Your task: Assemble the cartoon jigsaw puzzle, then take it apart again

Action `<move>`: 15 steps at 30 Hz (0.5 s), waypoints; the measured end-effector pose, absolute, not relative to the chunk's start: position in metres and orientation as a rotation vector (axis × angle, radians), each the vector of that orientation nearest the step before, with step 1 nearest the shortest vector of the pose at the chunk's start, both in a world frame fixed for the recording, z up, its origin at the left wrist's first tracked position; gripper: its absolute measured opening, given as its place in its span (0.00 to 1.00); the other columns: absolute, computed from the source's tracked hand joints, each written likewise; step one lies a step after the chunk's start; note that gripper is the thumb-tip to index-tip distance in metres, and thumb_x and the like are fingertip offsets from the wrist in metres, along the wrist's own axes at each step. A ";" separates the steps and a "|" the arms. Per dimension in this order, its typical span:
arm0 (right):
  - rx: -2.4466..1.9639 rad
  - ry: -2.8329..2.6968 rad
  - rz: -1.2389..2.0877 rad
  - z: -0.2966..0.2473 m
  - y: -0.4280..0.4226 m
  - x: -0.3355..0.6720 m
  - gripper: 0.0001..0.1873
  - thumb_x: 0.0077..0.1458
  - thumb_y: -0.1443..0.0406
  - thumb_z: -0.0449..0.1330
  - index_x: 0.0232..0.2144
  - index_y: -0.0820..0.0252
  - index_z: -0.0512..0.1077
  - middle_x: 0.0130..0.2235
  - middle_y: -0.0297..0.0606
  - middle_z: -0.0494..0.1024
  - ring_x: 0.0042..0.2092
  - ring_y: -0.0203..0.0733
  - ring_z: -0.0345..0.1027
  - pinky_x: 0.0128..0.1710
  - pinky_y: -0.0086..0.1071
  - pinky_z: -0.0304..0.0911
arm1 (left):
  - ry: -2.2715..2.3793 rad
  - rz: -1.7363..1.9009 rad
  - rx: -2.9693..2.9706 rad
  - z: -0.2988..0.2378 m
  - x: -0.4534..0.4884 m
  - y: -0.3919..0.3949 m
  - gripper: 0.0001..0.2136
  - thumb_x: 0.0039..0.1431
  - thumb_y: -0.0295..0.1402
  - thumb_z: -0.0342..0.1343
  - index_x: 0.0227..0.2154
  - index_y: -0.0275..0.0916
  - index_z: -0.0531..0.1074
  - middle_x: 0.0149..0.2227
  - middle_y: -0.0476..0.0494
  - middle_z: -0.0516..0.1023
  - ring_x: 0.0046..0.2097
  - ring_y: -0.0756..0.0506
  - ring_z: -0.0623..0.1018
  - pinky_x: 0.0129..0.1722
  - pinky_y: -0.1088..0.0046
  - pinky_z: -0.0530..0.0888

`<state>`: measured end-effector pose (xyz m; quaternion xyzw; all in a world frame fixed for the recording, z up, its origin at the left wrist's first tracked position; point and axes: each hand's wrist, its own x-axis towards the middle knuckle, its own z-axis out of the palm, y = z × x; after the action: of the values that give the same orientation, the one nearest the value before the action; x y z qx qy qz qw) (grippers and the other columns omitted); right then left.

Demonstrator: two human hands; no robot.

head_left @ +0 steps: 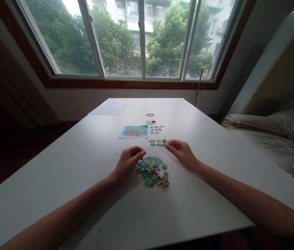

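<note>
My left hand [130,158] hovers at the upper left edge of a heap of jigsaw puzzle pieces [150,168], mostly teal and green, some showing their pale backs. Its fingers are curled and closed, and whatever they may hold is hidden. Beyond the heap, my right hand [182,151] pinches at a greenish puzzle piece [164,142] at the right end of a short double row of pieces [155,142]. Farther back lie several separate pieces in small rows [156,129]. To their left is a picture sheet [135,131] with colourful cartoon figures on blue.
The white table [84,166] narrows toward a window wall. Two round flat items, a pale disc [151,122] and a dark-patterned one [150,114], lie beyond the pieces. White paper [107,107] rests at the far left corner. A sofa [271,139] stands at the right.
</note>
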<state>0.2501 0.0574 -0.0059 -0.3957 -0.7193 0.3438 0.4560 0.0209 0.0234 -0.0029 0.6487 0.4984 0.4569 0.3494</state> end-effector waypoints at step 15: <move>-1.111 -2.293 0.355 0.014 0.098 0.261 0.09 0.54 0.63 0.55 0.28 0.61 0.74 0.28 0.36 0.76 0.31 0.35 0.65 0.32 0.28 0.58 | 1.281 1.185 1.633 -0.004 0.021 0.024 0.11 0.50 0.39 0.55 0.23 0.35 0.71 0.20 0.51 0.68 0.24 0.51 0.67 0.26 0.77 0.64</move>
<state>0.2605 0.0982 0.0142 -0.4146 -0.8554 0.1325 0.2808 0.0207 0.0239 -0.0042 0.6356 0.4986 0.4613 0.3669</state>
